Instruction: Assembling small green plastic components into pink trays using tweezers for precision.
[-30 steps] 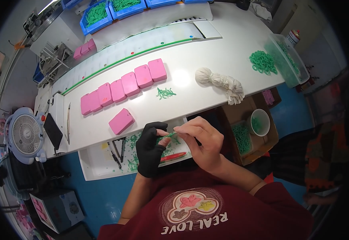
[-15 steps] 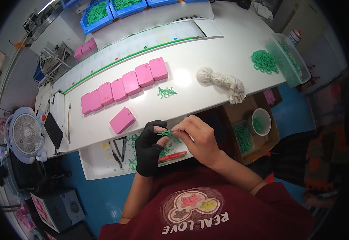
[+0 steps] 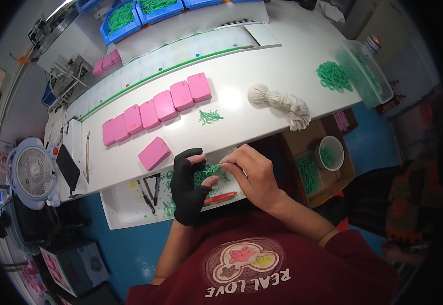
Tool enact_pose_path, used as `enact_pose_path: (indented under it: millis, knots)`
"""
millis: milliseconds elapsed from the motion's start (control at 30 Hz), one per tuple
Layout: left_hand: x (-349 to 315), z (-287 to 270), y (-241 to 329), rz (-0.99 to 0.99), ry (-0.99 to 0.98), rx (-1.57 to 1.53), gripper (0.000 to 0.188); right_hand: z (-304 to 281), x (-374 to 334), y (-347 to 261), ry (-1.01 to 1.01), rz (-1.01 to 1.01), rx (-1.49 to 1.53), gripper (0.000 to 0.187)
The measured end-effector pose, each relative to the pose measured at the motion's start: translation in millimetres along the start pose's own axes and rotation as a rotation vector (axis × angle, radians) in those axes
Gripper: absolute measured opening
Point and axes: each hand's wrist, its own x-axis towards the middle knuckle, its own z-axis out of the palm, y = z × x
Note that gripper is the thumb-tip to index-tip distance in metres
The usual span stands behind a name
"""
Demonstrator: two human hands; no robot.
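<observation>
Over an open drawer at the table's front edge, my right hand pinches a small branching green plastic-like piece between thumb and forefinger. My left hand, in a black glove with bare thumb and forefinger tips, is spread just left of that piece; its thumb and forefinger stand apart. On the table beyond lies a small cluster of similar green pieces. A single pink block rests tilted near the edge, and several more pink blocks form a slanting row behind it.
The white drawer holds green scraps, pens and a red-handled tool. A bundled white cloth, a heap of green rings and a clear bin lie rightward. Below is a carton with a white cup; a fan stands left.
My left thumb and forefinger have parted from the green piece and spread wider. My right hand keeps its pinch on it, almost in the same place.
</observation>
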Motion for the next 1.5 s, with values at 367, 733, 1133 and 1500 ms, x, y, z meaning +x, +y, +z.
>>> enact_pose_path:
  millis: [367, 733, 1133, 1500]
  knots:
    - [1.3, -3.0, -3.6, 0.081, -0.023, 0.07, 0.022, -0.5, -2.1, -2.1, -0.032, 0.005, -0.029, 0.008]
    - [0.9, -3.3, -4.3, 0.059, -0.017, 0.075, 0.022, 1.1, -2.9, 0.7, -0.055, 0.004, -0.032, 0.009]
    - [-0.5, -6.9, -7.2, 0.147, -0.014, 0.179, 0.022, -4.6, 3.5, -10.7, 0.111, -0.027, -0.023, 0.016]
    - [-1.5, -5.5, -14.4, 0.217, -0.022, 0.143, 0.027, 0.6, 0.2, -16.4, 0.112, -0.104, 0.102, 0.025]
